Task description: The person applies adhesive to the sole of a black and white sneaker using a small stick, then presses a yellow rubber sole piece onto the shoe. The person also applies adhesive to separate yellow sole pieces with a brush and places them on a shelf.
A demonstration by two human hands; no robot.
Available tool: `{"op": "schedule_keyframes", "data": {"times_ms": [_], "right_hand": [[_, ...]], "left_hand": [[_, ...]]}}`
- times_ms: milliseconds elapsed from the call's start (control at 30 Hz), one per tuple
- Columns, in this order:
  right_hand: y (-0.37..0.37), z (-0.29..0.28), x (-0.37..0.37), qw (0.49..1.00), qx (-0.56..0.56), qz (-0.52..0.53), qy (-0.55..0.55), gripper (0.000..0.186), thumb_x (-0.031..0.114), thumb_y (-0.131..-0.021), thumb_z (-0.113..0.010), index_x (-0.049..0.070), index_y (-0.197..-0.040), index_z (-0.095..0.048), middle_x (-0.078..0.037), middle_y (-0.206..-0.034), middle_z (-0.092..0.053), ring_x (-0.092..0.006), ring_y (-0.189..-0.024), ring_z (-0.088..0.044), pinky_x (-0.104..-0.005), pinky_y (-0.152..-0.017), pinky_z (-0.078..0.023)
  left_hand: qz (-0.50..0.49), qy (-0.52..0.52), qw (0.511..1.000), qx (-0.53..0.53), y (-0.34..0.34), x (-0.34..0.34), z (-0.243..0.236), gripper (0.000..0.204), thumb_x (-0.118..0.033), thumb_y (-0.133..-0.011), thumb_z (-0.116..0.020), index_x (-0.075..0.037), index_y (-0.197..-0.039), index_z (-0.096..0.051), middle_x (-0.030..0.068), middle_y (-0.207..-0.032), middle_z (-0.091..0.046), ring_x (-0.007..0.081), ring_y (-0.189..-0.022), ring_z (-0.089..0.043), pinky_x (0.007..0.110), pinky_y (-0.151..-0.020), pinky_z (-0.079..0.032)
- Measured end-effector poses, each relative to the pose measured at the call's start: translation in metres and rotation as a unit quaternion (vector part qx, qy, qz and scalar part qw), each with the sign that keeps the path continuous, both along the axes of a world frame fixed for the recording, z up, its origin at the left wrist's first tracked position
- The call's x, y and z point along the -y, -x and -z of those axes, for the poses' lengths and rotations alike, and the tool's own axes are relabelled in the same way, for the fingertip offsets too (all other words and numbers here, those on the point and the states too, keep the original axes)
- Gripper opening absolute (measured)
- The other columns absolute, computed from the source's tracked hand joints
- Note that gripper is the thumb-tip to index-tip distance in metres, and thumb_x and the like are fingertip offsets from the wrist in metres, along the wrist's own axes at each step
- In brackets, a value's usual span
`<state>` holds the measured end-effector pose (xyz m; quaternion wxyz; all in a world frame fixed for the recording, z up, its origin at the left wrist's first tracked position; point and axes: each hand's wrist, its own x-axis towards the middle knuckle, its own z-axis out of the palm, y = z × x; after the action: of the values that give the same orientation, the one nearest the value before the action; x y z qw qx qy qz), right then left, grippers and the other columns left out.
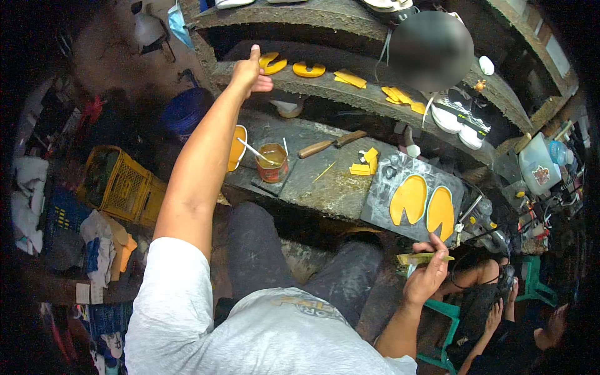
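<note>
My left hand (249,75) reaches out to the shelf, thumb and fingers stretched apart, right beside a yellow C-shaped foam piece (273,63); whether it touches the piece I cannot tell. A second yellow curved piece (309,69) lies to its right. Close to my body, my right hand (426,281) is closed on a thin yellow-green strip (425,257), seen nearly edge-on. Just beyond that hand, two yellow foot-shaped pads (408,199) with notched near ends lie side by side on a dark board (382,209).
On the bench stand a red can (272,164) of amber liquid with a stick in it, wooden-handled tools (331,144) and yellow scraps (365,164). Sneakers (459,122) rest on the right shelf. Yellow crates (122,184) stand at left. Another person (494,319) sits at lower right.
</note>
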<state>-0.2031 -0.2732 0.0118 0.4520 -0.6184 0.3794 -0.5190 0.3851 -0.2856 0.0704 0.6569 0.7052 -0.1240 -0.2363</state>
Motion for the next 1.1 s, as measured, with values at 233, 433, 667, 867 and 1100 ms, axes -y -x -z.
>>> {"op": "schedule_keyframes", "data": {"times_ms": [233,433,667,867,1100], "right_hand": [[-0.011,0.003,0.006,1.0,-0.02,0.012,0.001,0.053,0.04,-0.112,-0.034,-0.005,-0.121,-0.06,-0.013,-0.095,-0.067,-0.0192,-0.09,-0.061,-0.0341,-0.088,-0.047],[-0.018,-0.006,-0.001,1.0,0.0,-0.005,0.024,0.053,0.039,-0.112,-0.033,-0.004,-0.12,-0.061,-0.013,-0.096,-0.067,-0.0202,-0.091,-0.061,-0.0349,-0.089,-0.047],[0.001,-0.003,-0.009,0.999,-0.019,0.018,0.026,0.052,0.038,-0.112,-0.033,-0.005,-0.119,-0.061,-0.014,-0.095,-0.067,-0.0199,-0.091,-0.061,-0.0359,-0.089,-0.047],[0.011,-0.012,-0.009,0.999,-0.023,0.044,0.012,0.049,0.037,-0.111,-0.036,-0.003,-0.119,-0.062,-0.012,-0.097,-0.068,-0.0183,-0.089,-0.061,-0.0335,-0.085,-0.049],[0.026,-0.018,0.001,0.998,-0.02,0.055,0.038,0.041,0.033,-0.111,-0.041,-0.001,-0.119,-0.063,-0.011,-0.1,-0.069,-0.0157,-0.09,-0.063,-0.0297,-0.08,-0.05]], "left_hand": [[-0.094,-0.135,0.866,0.472,0.014,-0.025,0.023,0.059,-0.045,-0.08,-0.082,-0.005,-0.115,-0.059,0.0233,-0.108,-0.07,0.0417,-0.106,-0.066,0.051,-0.092,-0.049],[-0.025,-0.202,0.863,0.462,0.009,-0.006,0.013,0.079,-0.045,-0.072,-0.087,-0.009,-0.13,-0.048,0.0193,-0.125,-0.064,0.0385,-0.122,-0.058,0.055,-0.104,-0.038],[-0.111,-0.266,0.851,0.438,0.036,0.018,0.008,0.096,-0.049,-0.065,-0.091,-0.015,-0.141,-0.042,0.019,-0.138,-0.057,0.0388,-0.131,-0.051,0.056,-0.108,-0.032],[-0.134,-0.304,0.852,0.406,0.038,0.024,0.009,0.108,-0.058,-0.062,-0.091,-0.019,-0.147,-0.037,0.0188,-0.143,-0.053,0.038,-0.136,-0.046,0.057,-0.112,-0.03],[-0.1,-0.328,0.85,0.399,0.035,0.026,0.006,0.116,-0.064,-0.066,-0.085,-0.017,-0.156,-0.029,0.0232,-0.147,-0.053,0.0433,-0.139,-0.044,0.068,-0.113,-0.024]]}}
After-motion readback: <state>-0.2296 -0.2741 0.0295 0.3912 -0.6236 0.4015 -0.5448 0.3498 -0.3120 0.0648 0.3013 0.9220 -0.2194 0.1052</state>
